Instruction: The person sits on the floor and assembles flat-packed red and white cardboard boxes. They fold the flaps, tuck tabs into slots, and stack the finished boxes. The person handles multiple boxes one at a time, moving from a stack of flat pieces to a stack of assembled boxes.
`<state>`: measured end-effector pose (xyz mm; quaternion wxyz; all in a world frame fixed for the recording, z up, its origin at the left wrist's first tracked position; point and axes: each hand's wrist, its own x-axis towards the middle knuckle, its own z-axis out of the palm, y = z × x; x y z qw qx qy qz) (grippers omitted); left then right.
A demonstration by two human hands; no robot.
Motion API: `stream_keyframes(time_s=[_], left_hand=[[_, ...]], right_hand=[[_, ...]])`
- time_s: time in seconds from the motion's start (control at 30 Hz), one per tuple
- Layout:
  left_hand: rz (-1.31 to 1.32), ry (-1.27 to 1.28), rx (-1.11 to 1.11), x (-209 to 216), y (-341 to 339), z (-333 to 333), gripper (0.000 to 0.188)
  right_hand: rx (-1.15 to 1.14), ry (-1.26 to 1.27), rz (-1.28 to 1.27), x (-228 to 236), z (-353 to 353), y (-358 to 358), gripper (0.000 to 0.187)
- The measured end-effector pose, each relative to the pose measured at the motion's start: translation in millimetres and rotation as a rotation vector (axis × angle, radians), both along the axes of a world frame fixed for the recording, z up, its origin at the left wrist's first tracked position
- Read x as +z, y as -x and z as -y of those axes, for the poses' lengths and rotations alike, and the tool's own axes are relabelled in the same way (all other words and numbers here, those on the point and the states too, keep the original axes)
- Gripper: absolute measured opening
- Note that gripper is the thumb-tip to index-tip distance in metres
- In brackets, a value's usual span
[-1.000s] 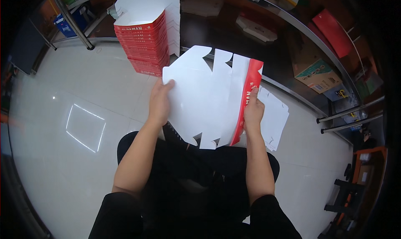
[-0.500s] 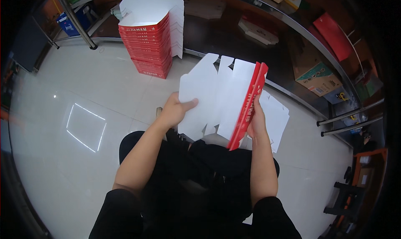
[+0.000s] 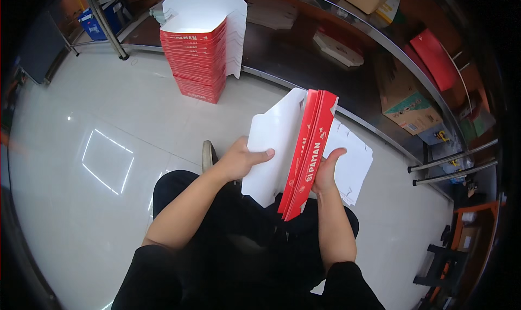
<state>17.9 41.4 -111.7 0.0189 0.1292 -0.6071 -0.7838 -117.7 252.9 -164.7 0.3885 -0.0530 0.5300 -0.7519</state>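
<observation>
Pinching the carton's white flap (image 3: 274, 136) at nine o'clock, left hand (image 3: 237, 161) | right hand (image 3: 325, 175), thumb spread, backs red panels (image 3: 310, 158) at three | keep everything square, press evenly!

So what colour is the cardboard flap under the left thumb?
The flap is plain white, best seen in the head view.

The held carton (image 3: 304, 152) shows a plain white inner panel; its folded outer strips are red with white lettering and small white motifs. The carton stack (image 3: 195, 66) has red fronts, white lettering and white interiors. The flat sheets (image 3: 354, 163) are white. The floor (image 3: 114, 98) is pale grey with thin tile lines. The sleeves (image 3: 149, 280) are black, the crate (image 3: 93, 27) blue.
</observation>
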Motion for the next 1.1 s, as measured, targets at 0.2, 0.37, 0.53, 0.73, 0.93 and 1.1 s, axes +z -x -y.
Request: stream_keyframes(time_s=[0.2,0.37,0.53,0.73,0.93,1.1], left_hand=[[-0.043,-0.164,0.052,-7.8,1.4,-3.2,0.047],[0.115,-0.070,0.025,-13.0,5.6,-5.7,0.058],[-0.149,0.005,0.072,-14.2,7.9,-10.9,0.066],[-0.151,0.591,0.261,-14.4,15.3,23.7,0.045],[-0.158,1.214,0.388,-18.5,14.6,43.1,0.029],[-0.235,1.231,0.338,-17.7,14.0,36.4,0.021]], right_hand=[[-0.172,0.191,0.040,27.3,13.6,-5.3,0.080],[-0.277,0.060,-0.020,13.4,34.8,-16.3,0.070],[-0.319,0.021,-0.089,-12.1,46.0,-9.9,0.068],[-0.311,-0.066,-0.078,-4.9,31.3,11.3,0.062],[-0.017,0.098,-0.231,38.9,-20.1,49.6,0.066],[0.176,-0.386,-0.539,27.4,-26.0,51.3,0.054]])
